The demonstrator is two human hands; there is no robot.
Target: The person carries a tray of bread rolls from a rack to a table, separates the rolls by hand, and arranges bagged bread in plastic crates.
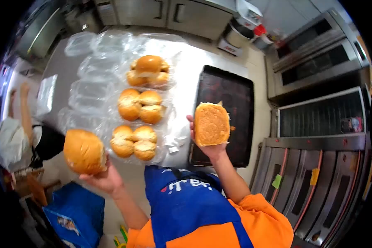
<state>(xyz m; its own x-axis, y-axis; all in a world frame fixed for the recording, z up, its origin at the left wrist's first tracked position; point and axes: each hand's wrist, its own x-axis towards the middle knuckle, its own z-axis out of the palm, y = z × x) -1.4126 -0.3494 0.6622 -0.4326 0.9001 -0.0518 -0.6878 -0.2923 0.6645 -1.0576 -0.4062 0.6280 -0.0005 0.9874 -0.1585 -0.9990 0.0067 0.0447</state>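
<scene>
A golden, glossy bread piece (84, 151) is held up by my left hand (104, 178) at the left, beside the table edge. My right hand (213, 149) holds another bread piece (212, 124), its flat brown face upward, over the black baking tray (244, 120). Fingertips show at that bread's left side; the rest are hidden beneath it. Between my hands, clear plastic containers hold rolls: one group (149, 68) at the back, one (140, 105) in the middle and one (134, 141) nearest me.
Empty clear containers (89, 96) cover the left of the metal table (188, 78). A blue bag (76, 215) stands at the lower left. Another person (14, 140) is at the far left. Ovens (318, 111) line the right, and a scale (230, 47) stands beyond the table.
</scene>
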